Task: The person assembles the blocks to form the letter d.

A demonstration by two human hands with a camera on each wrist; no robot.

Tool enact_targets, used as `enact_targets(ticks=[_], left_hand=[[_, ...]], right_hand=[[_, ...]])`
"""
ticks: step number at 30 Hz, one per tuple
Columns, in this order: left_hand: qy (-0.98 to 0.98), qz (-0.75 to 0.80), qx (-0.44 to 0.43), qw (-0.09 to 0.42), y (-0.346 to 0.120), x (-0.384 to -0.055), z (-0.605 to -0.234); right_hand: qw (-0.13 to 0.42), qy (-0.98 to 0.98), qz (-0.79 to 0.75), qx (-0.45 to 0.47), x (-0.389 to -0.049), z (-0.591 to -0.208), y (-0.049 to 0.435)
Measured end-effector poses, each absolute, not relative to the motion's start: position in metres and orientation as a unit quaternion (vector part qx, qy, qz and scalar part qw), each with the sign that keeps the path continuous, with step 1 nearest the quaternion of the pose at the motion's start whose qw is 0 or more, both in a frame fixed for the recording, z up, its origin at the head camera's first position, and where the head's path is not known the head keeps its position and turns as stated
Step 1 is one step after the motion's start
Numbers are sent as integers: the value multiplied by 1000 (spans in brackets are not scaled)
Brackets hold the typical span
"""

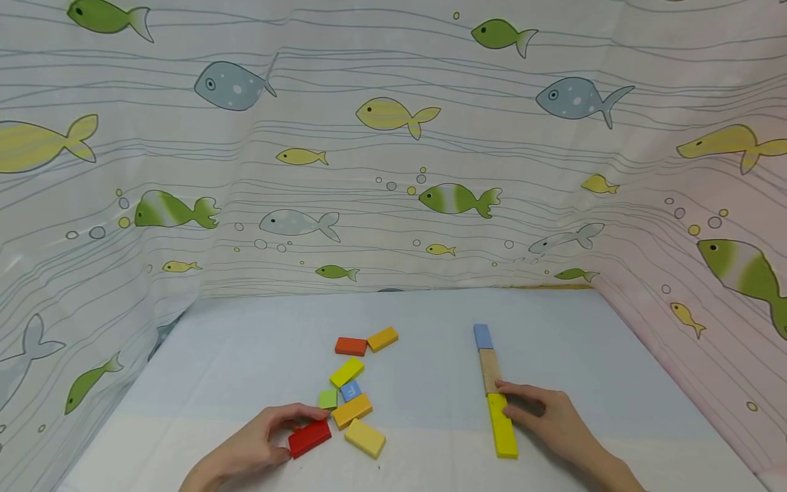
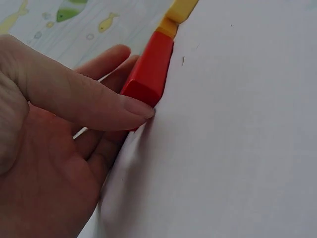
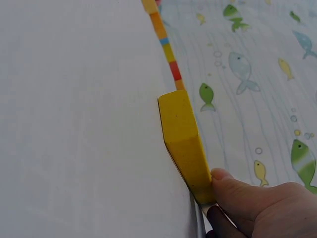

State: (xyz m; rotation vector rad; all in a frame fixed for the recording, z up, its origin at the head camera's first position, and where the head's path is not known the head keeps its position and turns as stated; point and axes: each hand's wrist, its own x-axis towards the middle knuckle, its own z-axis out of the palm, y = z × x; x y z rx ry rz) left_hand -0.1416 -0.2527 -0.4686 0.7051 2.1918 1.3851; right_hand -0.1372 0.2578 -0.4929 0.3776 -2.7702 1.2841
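In the head view, my left hand [image 1: 261, 437] holds a red block [image 1: 309, 439] between thumb and fingers. The left wrist view shows the thumb against the near end of the red block [image 2: 152, 64], with fingers behind it. My right hand [image 1: 556, 420] has its thumb and index finger at the far end of a long yellow block [image 1: 503, 427]. That block continues a line with a plain wooden block [image 1: 490, 371] and a blue block [image 1: 483, 336]. Seen from the right wrist, the thumb presses the side of the yellow block [image 3: 181, 124]; the other fingers are partly hidden.
Beside the left hand lie a green cube [image 1: 328, 400], a small blue block [image 1: 350, 391], an orange block [image 1: 352, 411] and a pale yellow block [image 1: 365, 438]. Farther back are a yellow block [image 1: 347, 372], an orange-red block [image 1: 351, 346] and another orange block [image 1: 383, 339]. Fish-print curtains [image 1: 393, 253] surround the table.
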Motion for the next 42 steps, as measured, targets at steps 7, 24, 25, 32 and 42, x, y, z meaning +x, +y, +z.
enact_targets(ticks=[7, 24, 25, 32, 42], left_hand=[[801, 491, 266, 217, -256, -140, -467], [818, 478, 230, 221, -256, -140, -466], [820, 478, 223, 222, -256, -140, -466], [818, 489, 195, 233, -257, -139, -464], [792, 532, 178, 244, -257, -139, -464]], right_hand=[[32, -901, 415, 118, -138, -495, 258], [40, -896, 425, 122, -139, -496, 257], [40, -898, 421, 122, -139, -497, 257], [36, -904, 412, 111, -140, -497, 257], [24, -900, 421, 110, -139, -496, 257]])
